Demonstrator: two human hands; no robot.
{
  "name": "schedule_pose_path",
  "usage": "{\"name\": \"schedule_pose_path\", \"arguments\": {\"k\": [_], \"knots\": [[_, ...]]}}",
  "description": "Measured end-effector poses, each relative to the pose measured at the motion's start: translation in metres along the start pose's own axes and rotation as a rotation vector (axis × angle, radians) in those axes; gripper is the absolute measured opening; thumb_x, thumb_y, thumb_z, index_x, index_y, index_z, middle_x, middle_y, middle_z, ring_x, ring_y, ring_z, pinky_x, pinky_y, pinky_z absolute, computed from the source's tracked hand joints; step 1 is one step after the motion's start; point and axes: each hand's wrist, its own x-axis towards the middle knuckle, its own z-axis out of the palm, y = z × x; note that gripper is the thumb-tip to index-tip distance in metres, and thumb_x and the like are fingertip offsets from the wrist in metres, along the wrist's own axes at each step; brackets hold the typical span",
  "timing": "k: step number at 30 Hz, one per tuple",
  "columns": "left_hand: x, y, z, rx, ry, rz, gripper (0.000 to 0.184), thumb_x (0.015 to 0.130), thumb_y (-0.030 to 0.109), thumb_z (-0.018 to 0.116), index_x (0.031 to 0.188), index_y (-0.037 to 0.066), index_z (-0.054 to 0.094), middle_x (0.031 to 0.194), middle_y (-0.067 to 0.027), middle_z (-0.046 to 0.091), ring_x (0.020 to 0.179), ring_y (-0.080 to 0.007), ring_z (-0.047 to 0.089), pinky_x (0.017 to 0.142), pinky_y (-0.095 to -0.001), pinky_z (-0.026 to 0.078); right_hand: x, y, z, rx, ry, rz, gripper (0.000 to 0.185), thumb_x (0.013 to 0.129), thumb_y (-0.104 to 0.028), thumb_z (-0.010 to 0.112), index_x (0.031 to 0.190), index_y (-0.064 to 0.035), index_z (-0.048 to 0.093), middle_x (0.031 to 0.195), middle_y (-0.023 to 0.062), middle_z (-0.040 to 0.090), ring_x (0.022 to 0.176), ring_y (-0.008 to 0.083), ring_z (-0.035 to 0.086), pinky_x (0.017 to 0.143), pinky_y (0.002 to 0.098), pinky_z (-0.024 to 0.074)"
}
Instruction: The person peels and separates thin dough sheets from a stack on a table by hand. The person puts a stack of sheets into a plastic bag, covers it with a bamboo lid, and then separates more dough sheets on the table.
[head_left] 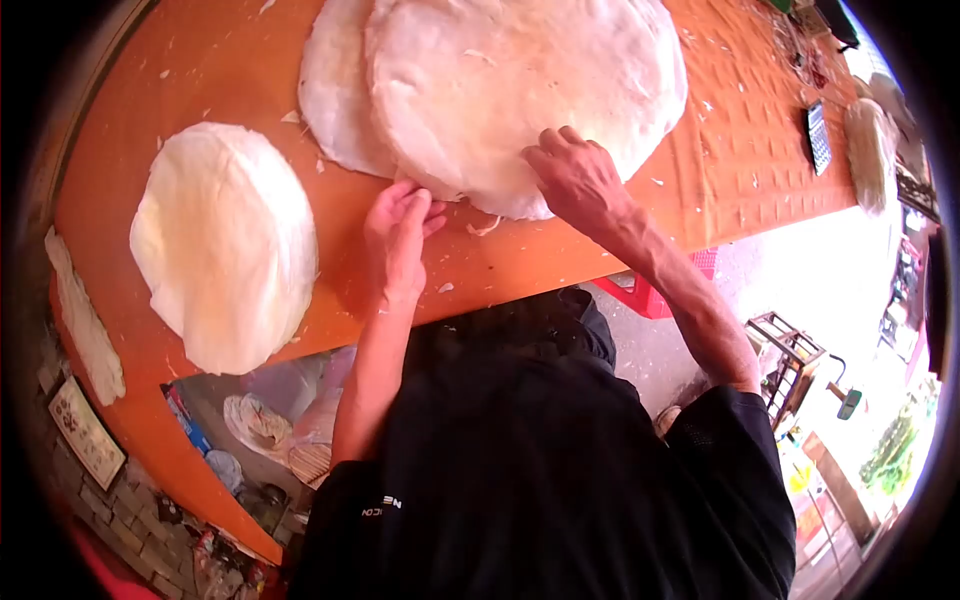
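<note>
A large round white sheet (pixel 520 90), soft and fibrous-looking, lies on the orange tabletop (pixel 350 235). Its left side overlaps another white sheet (pixel 335 95). At the near edge of the large sheet, my left hand (pixel 402 225) has thumb and fingertips pinched together on the rim. My right hand (pixel 580 178) rests over the near right part of the same sheet, its fingers curled down against the surface. What lies under those fingertips is hidden. To the left, apart from both hands, lies a smaller oval white sheet (pixel 225 245).
Small white scraps (pixel 445 288) dot the tabletop. A calculator-like device (pixel 818 137) and a wrapped pale bundle (pixel 870 155) are at the right end. A white strip (pixel 85 320) lies along the left edge. Below stand a red crate (pixel 645 295) and a metal frame (pixel 785 360).
</note>
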Motion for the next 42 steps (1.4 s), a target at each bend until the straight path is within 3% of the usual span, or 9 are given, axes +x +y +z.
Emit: {"name": "schedule_pose_path", "arguments": {"k": [15, 19, 23, 25, 27, 29, 31, 37, 42], "knots": [[0.012, -0.009, 0.007, -0.165, -0.225, -0.145, 0.013, 0.091, 0.015, 0.050, 0.097, 0.005, 0.056, 0.079, -0.0080, 0.064, 0.062, -0.0127, 0.057, 0.050, -0.0226, 0.044, -0.026, -0.022, 0.009, 0.003, 0.070, -0.065, 0.032, 0.077, -0.016, 0.062, 0.107, -0.0076, 0.059, 0.113, 0.0090, 0.056, 0.105, 0.0271, 0.053, 0.083, 0.0405, 0.0437], [-0.001, 0.015, 0.030, -0.443, -0.319, -0.126, 0.016, 0.088, 0.012, 0.050, 0.098, 0.002, 0.056, 0.091, -0.0099, 0.062, 0.078, -0.0200, 0.062, 0.068, -0.0338, 0.054, -0.020, -0.038, 0.007, 0.019, 0.091, -0.004, 0.049, 0.075, -0.023, 0.067, 0.119, -0.0074, 0.054, 0.122, 0.0126, 0.053, 0.113, 0.0309, 0.050, 0.093, 0.0443, 0.0383], [0.012, 0.015, 0.035, -0.522, -0.446, -0.104, 0.018, 0.090, 0.016, 0.052, 0.101, 0.002, 0.055, 0.098, -0.0120, 0.061, 0.089, -0.0247, 0.062, 0.076, -0.0377, 0.054, -0.006, -0.015, 0.021, -0.067, 0.212, 0.017, 0.030, 0.079, -0.024, 0.063, 0.104, -0.0095, 0.057, 0.102, 0.0083, 0.059, 0.100, 0.0255, 0.057, 0.079, 0.0406, 0.0437], [0.016, 0.013, 0.033, -0.481, -0.448, -0.086, 0.028, 0.092, 0.022, 0.048, 0.111, 0.001, 0.053, 0.104, -0.0147, 0.062, 0.096, -0.0267, 0.062, 0.084, -0.0386, 0.050, 0.009, 0.013, -0.001, -0.106, -0.255, 0.107, 0.027, 0.081, -0.016, 0.057, 0.106, -0.0085, 0.060, 0.096, 0.0110, 0.063, 0.093, 0.0274, 0.061, 0.071, 0.0340, 0.0477], [0.017, 0.011, 0.026, -0.399, -0.443, -0.072, 0.029, 0.093, 0.021, 0.047, 0.112, 0.001, 0.052, 0.103, -0.0149, 0.062, 0.096, -0.0256, 0.062, 0.083, -0.0368, 0.051, 0.038, 0.037, -0.065, -0.715, -0.270, 0.048, 0.020, 0.085, -0.018, 0.053, 0.098, -0.0055, 0.063, 0.079, 0.0127, 0.064, 0.072, 0.0265, 0.063, 0.057, 0.0338, 0.0466], [0.014, 0.011, 0.026, -0.267, -0.372, -0.093, 0.028, 0.093, 0.020, 0.047, 0.113, 0.000, 0.053, 0.103, -0.0148, 0.062, 0.095, -0.0249, 0.062, 0.082, -0.0356, 0.051, 0.063, 0.025, -0.152, -0.349, -0.100, 0.662, 0.024, 0.091, -0.021, 0.049, 0.095, -0.0037, 0.065, 0.067, 0.0134, 0.062, 0.058, 0.0238, 0.061, 0.052, 0.0344, 0.0436], [0.009, 0.010, 0.026, -0.134, -0.298, -0.115, 0.028, 0.093, 0.018, 0.048, 0.113, 0.000, 0.053, 0.102, -0.0147, 0.062, 0.095, -0.0242, 0.062, 0.081, -0.0344, 0.051, 0.053, -0.007, -0.183, -0.356, 0.479, 0.269, 0.023, 0.092, -0.018, 0.048, 0.098, -0.0066, 0.066, 0.062, 0.0144, 0.061, 0.052, 0.0251, 0.060, 0.050, 0.0348, 0.0426], [0.010, 0.001, 0.030, -0.140, -0.189, -0.127, 0.024, 0.092, 0.015, 0.051, 0.111, 0.000, 0.054, 0.099, -0.0122, 0.063, 0.092, -0.0223, 0.063, 0.080, -0.0321, 0.051, 0.047, 0.012, -0.077, -0.245, -0.135, 0.156, 0.027, 0.079, -0.004, 0.051, 0.100, -0.0112, 0.066, 0.090, 0.0128, 0.066, 0.080, 0.0306, 0.064, 0.071, 0.0391, 0.0516], [0.017, -0.001, 0.033, -0.237, -0.203, -0.125, 0.025, 0.091, 0.017, 0.054, 0.111, 0.002, 0.052, 0.101, -0.0109, 0.062, 0.090, -0.0217, 0.063, 0.078, -0.0321, 0.051, 0.056, 0.061, -0.038, -0.401, -0.223, 0.042, 0.014, 0.079, -0.009, 0.053, 0.087, -0.0099, 0.064, 0.068, 0.0151, 0.062, 0.061, 0.0325, 0.063, 0.051, 0.0410, 0.0501]]}}
